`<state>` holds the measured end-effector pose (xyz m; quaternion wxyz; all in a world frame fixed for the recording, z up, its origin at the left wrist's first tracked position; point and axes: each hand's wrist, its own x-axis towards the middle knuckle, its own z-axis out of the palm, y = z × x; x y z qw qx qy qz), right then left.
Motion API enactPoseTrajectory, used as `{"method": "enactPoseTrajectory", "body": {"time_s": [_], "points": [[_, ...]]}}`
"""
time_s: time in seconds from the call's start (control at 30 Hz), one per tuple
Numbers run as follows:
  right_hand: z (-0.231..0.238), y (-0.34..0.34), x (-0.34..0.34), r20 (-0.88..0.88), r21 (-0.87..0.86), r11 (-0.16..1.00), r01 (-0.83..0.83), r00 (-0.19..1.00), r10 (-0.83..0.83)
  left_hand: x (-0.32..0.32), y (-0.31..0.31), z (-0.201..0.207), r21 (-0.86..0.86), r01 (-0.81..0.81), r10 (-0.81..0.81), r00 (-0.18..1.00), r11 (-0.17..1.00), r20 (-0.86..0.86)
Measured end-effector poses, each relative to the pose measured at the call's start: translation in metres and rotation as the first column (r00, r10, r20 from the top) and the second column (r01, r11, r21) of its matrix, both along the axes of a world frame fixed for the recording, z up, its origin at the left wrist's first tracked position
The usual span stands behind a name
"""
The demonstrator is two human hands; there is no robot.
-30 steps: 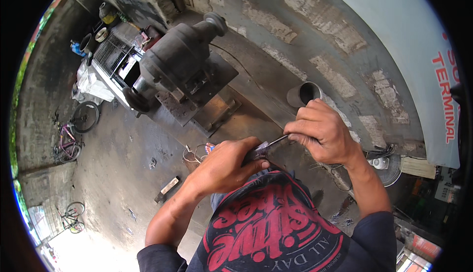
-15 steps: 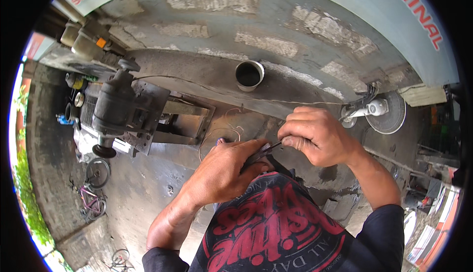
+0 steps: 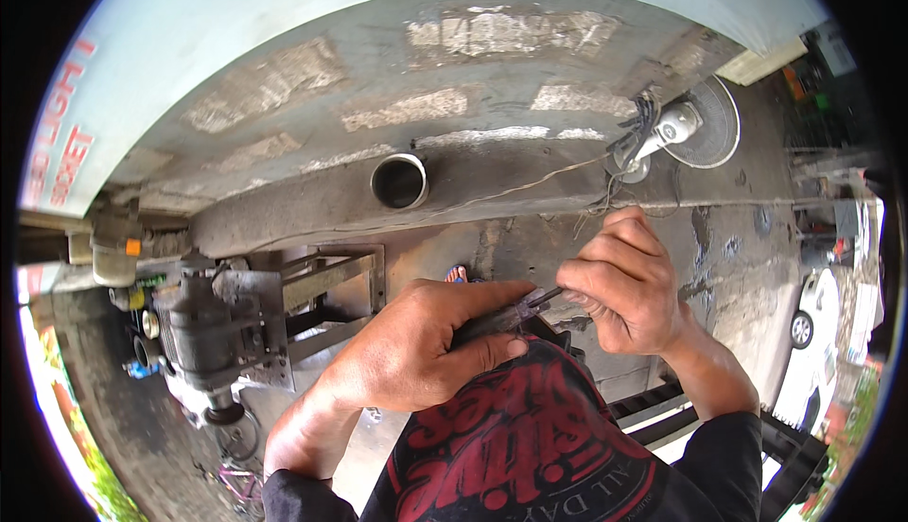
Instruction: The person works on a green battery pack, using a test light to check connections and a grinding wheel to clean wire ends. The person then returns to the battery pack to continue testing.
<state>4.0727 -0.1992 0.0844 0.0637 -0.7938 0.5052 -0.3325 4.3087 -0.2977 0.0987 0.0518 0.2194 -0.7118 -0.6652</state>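
My left hand (image 3: 411,342) is closed around a dark, narrow object (image 3: 497,324), its thumb below and index finger along the top. A shiny, partly clear-looking piece sits at the object's right end; I cannot make out its exact kind. Just to the right, my right hand (image 3: 624,286) pinches a thin dark strip (image 3: 550,298) between thumb and fingers. The strip meets the end of the object in my left hand. Both hands are raised in front of my black and red shirt. My fingers hide parts of both pieces.
A bench grinder (image 3: 203,333) on a metal stand is at left. An open round container (image 3: 399,182) rests on the ledge by the grey wall. A white fan (image 3: 695,130) with cables stands at far right. A white car (image 3: 811,342) and a dark metal frame (image 3: 799,456) are right.
My view has turned rightward, bringing the car and metal frame into sight. Both hands keep their grips. The right hand still pinches close to the object's end.
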Motion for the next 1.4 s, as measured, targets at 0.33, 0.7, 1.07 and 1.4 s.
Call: {"method": "enactPoseTrajectory", "body": {"time_s": [0.33,0.7,1.07,1.4], "points": [[-0.005,0.026,-0.019,0.050,0.369,0.869,0.331,0.926,-0.374,-0.063,-0.019,-0.016,-0.357,0.236,-0.244,0.969,0.904,0.022],[-0.008,0.110,-0.107,-0.211,-0.192,0.825,0.532,0.798,-0.564,-0.206,-0.014,-0.015,0.755,0.399,-0.628,0.778,0.521,0.022],[0.003,0.266,-0.288,0.113,0.236,0.640,0.731,0.634,-0.765,-0.443,0.142,-0.006,-0.353,0.731,-0.766,0.641,0.584,0.060],[0.009,0.378,-0.400,-0.092,-0.130,0.456,0.880,0.448,-0.889,-0.612,0.219,-0.005,0.284,0.870,-0.912,0.407,0.402,0.042]]}}
